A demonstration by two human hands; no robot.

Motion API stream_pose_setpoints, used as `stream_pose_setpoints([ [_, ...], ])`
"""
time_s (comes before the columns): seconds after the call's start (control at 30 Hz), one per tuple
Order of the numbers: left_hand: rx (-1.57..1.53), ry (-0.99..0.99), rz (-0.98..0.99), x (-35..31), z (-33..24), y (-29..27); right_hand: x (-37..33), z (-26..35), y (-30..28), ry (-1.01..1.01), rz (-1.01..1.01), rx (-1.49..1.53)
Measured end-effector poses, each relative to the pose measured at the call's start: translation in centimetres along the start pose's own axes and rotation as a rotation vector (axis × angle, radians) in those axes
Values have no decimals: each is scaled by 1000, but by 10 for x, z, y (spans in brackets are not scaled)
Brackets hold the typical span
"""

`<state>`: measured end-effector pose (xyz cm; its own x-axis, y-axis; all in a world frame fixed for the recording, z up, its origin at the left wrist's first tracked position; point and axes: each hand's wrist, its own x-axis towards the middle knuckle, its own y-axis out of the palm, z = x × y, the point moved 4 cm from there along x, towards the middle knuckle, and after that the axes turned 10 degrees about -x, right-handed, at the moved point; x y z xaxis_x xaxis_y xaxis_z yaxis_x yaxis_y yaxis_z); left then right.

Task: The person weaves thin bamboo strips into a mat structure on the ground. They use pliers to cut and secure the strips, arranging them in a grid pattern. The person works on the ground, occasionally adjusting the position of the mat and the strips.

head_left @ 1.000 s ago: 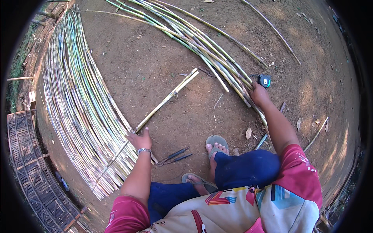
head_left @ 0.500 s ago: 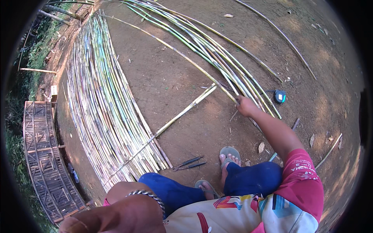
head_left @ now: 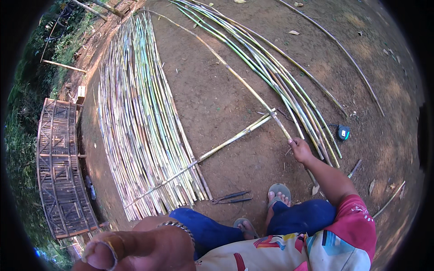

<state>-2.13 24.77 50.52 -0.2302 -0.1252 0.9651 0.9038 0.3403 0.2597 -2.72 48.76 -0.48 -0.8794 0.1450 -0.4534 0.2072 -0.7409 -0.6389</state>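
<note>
My right hand [head_left: 301,150] is closed around the near end of a long, thin bamboo pole [head_left: 230,70], which runs away toward the far left. Just beyond that hand, the pole crosses the right end of a crosswise bamboo pole [head_left: 239,134]. That crosspiece reaches left over the near ends of many poles [head_left: 144,122] laid side by side on the ground. My left hand [head_left: 117,250] is raised close to the camera at the lower left, with a band around one finger. Most of its fingers are hidden, so its grip is unclear.
Loose green and yellow poles [head_left: 266,67] lie beside my right hand. A tape measure [head_left: 343,132] rests to their right. Pincers [head_left: 232,197] lie in front of my feet. At the left stands a slatted bamboo structure [head_left: 58,169]. Another pole [head_left: 339,45] lies far right.
The whole view has shifted, so things appear further right and mostly lower. My right hand, still on the pole, has drawn nearer to me relative to the crosspiece. A banded finger now shows.
</note>
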Motion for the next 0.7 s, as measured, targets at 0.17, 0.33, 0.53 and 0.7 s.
stream_pose_setpoints([
  [0.17, 64, -19, -15, -11, -10, -9, 40, -32, -17, -51, 35, 50],
  [0.33, 46, -53, -19, -25, -5, -19, 59, -29, -17, -16, 11, 24],
  [0.53, 520, -297, -93, -62, -30, -46, 33, 13, 7, 74, -59, -199],
  [0.7, 1212, -971, -208, -195, -43, -184, -37, -7, 21, 172, -33, -105],
])
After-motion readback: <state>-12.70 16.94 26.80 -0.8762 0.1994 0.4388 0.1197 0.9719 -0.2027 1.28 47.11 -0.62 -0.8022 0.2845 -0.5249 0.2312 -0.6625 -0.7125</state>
